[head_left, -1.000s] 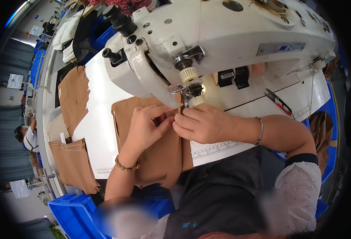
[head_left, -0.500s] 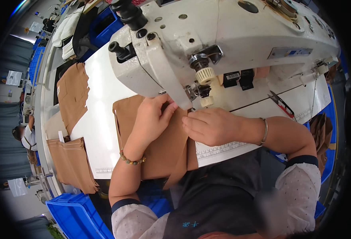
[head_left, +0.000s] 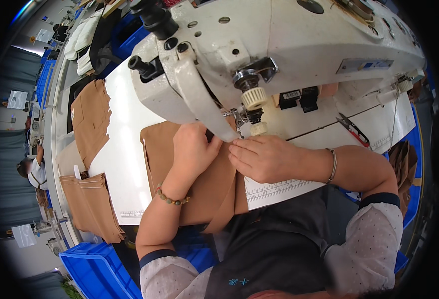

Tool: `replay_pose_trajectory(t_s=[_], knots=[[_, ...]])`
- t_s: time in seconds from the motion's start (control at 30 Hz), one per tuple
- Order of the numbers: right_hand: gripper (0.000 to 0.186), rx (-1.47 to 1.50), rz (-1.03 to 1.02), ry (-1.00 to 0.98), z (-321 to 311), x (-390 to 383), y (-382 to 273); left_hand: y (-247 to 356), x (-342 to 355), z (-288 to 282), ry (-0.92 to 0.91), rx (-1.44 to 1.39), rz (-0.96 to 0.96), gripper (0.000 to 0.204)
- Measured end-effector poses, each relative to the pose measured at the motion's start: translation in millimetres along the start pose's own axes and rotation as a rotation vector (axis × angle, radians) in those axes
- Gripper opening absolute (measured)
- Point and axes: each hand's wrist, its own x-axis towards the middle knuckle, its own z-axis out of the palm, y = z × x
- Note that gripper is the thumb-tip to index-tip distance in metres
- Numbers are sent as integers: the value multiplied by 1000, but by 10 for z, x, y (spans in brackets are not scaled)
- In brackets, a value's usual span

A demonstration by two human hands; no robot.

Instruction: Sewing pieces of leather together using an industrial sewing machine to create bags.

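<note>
A white sewing machine stands over a brown fabric piece lying on the white work surface. My left hand is on the fabric just left of the machine's needle area, fingers curled at its edge, their tips partly hidden behind the thumb and machine. My right hand has its fingers bent and pressed together on the fabric just below the presser foot. What exactly sits between the fingertips is too small to make out.
Brown fabric stacks lie at the left. Thread snips, black label rolls and a printed ruler are at the right. Blue bins stand lower left; brown pieces hang far right. Another person works in the left background.
My left hand has moved up and right, closer to the machine, with its fingers now more hidden. My right hand has shifted slightly right, still at the fabric.
</note>
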Motion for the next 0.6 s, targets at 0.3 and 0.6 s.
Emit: replay_pose_trajectory(t_s=[0.3, 0.6], knots=[[22, 26, 4, -28, -19, 14, 13, 27, 1, 11, 12, -30, -39, 22], [21, 67, 46, -101, -62, -24, 66, 86, 31, 49, 67, 8, -134, 30]])
